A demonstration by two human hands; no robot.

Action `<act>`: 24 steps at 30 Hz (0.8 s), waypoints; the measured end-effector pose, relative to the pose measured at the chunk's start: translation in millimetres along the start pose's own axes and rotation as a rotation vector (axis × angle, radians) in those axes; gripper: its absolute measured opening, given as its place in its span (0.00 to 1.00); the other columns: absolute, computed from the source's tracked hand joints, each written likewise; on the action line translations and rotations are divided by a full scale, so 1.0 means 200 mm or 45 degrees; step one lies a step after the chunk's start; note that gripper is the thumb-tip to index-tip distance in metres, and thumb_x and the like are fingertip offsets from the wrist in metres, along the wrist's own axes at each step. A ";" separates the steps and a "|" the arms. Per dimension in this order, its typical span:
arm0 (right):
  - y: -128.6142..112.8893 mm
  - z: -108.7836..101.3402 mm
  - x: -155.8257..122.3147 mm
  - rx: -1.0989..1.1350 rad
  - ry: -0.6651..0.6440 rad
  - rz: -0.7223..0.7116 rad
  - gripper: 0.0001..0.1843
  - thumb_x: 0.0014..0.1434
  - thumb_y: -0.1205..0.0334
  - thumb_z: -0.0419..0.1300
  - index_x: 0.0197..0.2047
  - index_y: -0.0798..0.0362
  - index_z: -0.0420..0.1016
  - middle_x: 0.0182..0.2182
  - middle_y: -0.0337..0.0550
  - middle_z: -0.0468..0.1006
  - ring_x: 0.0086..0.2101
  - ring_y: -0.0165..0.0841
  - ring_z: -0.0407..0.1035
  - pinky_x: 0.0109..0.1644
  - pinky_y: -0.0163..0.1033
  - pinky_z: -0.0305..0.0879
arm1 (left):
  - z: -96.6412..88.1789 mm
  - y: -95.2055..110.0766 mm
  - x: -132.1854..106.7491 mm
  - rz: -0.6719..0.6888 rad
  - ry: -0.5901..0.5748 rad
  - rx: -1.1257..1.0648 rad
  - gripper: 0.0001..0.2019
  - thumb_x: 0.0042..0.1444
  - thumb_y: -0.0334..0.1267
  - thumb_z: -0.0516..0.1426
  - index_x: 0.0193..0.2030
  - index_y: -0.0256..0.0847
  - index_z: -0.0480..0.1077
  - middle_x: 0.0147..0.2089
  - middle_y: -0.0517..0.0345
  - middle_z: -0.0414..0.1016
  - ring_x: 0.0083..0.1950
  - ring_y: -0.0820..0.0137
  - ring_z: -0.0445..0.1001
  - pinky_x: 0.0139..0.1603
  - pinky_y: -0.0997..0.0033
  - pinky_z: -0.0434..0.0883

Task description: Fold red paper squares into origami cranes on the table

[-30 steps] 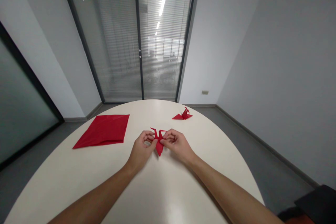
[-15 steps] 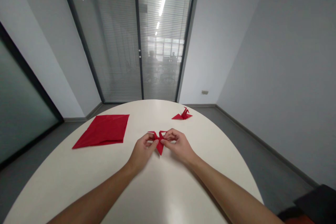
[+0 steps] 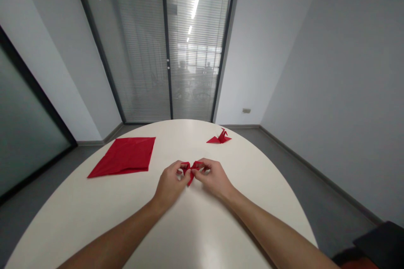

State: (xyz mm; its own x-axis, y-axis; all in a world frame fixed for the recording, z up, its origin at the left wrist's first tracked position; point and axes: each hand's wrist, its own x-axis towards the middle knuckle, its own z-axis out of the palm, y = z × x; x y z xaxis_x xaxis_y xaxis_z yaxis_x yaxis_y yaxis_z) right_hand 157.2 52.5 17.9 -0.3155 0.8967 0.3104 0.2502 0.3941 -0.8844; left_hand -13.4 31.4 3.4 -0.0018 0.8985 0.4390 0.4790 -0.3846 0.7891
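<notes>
A small folded piece of red paper [image 3: 190,173] sits between my two hands just above the white round table [image 3: 189,227]. My left hand [image 3: 169,184] pinches its left side with thumb and fingers closed. My right hand [image 3: 213,177] pinches its right side the same way. The paper's lower point sticks down between my thumbs; most of the rest is hidden by my fingers.
A stack of flat red paper sheets [image 3: 124,156] lies on the table to the left. A finished red paper crane [image 3: 220,138] stands at the far right of the table. Glass doors with blinds are behind; grey floor surrounds the table.
My hands have drawn closer together and the paper's upper points have been pressed down, so less of the red shape shows now.
</notes>
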 end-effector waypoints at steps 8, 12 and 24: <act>0.02 0.00 0.02 0.080 -0.057 0.085 0.04 0.49 0.66 0.61 0.30 0.55 0.77 0.25 0.36 0.76 0.28 0.29 0.65 0.33 0.34 0.60 | 0.00 0.01 0.00 -0.005 -0.018 0.031 0.06 0.55 0.38 0.58 0.36 0.40 0.76 0.36 0.55 0.81 0.36 0.66 0.77 0.40 0.68 0.72; 0.05 -0.04 0.04 0.129 -0.149 0.109 0.04 0.49 0.65 0.60 0.26 0.55 0.76 0.22 0.34 0.73 0.25 0.28 0.63 0.32 0.34 0.57 | 0.01 0.03 0.00 -0.052 -0.024 -0.090 0.08 0.53 0.37 0.58 0.36 0.40 0.77 0.36 0.55 0.82 0.35 0.67 0.77 0.38 0.70 0.72; 0.11 -0.10 0.06 0.311 -0.140 0.123 0.22 0.46 0.70 0.61 0.47 0.54 0.73 0.31 0.40 0.84 0.30 0.32 0.75 0.40 0.37 0.66 | -0.02 -0.01 0.04 -0.302 -0.109 -0.338 0.14 0.51 0.48 0.60 0.34 0.38 0.78 0.36 0.50 0.83 0.39 0.61 0.80 0.42 0.65 0.74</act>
State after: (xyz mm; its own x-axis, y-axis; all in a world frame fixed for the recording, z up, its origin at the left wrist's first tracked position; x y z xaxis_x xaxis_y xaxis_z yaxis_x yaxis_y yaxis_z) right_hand 177.5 76.6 8.8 -0.4017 0.8953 0.1924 0.0600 0.2354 -0.9700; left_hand -18.2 37.4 7.8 -0.0064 0.9795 0.2015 0.2299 -0.1947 0.9535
